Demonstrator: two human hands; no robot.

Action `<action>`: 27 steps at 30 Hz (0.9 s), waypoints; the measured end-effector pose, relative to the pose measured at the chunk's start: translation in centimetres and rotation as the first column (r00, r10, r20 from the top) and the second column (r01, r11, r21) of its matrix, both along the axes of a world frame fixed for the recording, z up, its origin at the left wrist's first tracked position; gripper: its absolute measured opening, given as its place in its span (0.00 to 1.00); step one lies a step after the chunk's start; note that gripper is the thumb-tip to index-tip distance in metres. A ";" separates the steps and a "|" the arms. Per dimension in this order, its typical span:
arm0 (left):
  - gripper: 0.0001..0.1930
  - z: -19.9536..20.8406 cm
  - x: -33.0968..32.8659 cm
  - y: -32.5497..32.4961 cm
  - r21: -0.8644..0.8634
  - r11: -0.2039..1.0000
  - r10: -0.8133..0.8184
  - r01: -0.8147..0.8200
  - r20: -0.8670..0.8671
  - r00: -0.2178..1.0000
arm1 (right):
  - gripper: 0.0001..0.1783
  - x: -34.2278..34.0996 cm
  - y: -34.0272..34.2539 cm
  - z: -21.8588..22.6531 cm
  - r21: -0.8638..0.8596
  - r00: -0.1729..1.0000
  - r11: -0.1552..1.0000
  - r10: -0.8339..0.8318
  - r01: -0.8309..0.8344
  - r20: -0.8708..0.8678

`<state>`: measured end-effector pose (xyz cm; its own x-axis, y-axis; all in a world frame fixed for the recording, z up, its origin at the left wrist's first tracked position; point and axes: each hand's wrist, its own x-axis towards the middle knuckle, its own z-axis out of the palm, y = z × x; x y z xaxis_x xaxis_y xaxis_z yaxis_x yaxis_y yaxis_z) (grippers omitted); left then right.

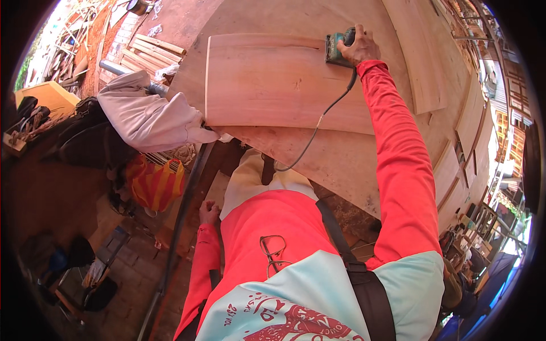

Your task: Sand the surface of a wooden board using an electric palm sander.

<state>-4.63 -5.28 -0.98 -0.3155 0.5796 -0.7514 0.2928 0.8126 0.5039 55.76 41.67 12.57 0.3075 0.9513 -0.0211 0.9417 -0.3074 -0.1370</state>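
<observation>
My right hand (363, 48) is closed round a green electric sander (335, 50). The sander rests on a wide, pale reddish wooden panel (256, 79), near the panel's far right part. A dark cord (325, 112) runs from the tool back toward me and drops over the table's near edge. Low at my left side hangs my left hand (209, 212), away from the table. Its fingers look loosely curled, with nothing visible in them.
The panel lies on a large wooden table (341, 153). Another long board (418, 62) lies at the right. A pale cloth (148, 111) drapes by the table's left corner, above a red-and-yellow striped bag (154, 184). Wooden sticks (151, 54) lie on the ground beyond.
</observation>
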 end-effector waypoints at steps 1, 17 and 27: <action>0.12 -0.1 0.0 -0.3 0.010 0.999 -0.039 0.039 -0.015 0.999 | 0.40 -0.7 0.4 -0.1 0.000 1.000 1.000 0.004 -0.004 0.002; 0.10 0.4 -1.2 1.2 -0.035 0.997 0.076 -0.075 0.046 0.996 | 0.38 -6.5 1.9 0.5 0.012 0.998 0.998 0.063 -0.063 -0.008; 0.12 1.8 -1.5 1.6 -0.063 0.995 0.081 -0.078 0.048 0.996 | 0.37 -11.5 1.7 0.5 -0.015 0.979 0.980 0.195 -0.197 -0.059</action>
